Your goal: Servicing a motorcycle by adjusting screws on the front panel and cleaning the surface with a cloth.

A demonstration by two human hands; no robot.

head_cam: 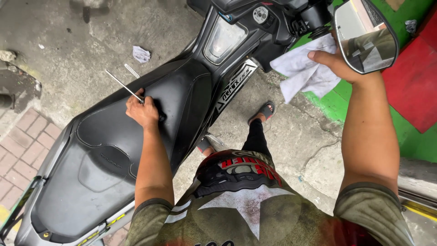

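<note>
- The left hand [143,111] rests knuckles-up on the black seat [114,150] of a motorcycle, fingers curled round a screwdriver [124,85] whose thin metal shaft angles up and left over the seat edge.
- The right hand [339,64] is closed on a crumpled white cloth [305,73], pressed just below the handlebar and partly hidden by the round mirror [366,36].
- A pale, glossy instrument panel [223,38] sits ahead of the seat, with a round key switch [260,14] above it.
- On the grey concrete [82,50] lies a small scrap of pale cloth [141,53].
- To the right, the ground is painted green [337,105] and red [416,86].
</note>
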